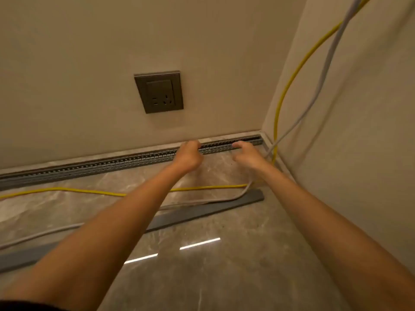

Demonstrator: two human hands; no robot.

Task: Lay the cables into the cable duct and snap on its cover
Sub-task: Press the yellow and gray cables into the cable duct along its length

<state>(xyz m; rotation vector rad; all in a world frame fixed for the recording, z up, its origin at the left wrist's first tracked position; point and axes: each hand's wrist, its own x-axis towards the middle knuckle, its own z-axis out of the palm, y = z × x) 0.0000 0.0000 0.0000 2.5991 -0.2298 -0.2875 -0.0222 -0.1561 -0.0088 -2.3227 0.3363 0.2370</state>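
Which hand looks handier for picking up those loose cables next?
The right hand, probably. The yellow cable and grey cable come down in the corner beside it; the left hand sits farther along the duct.

Both hands, left [188,154] and right [248,153], touch the open cable duct [112,163].

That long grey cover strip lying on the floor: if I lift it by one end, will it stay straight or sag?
The cover strip is long, thin and flat, so it will probably bow or droop if held by one end. It looks like light plastic, likely easy to lift. On the glossy floor it may slide when nudged. The grey cable lies alongside it and could snag.
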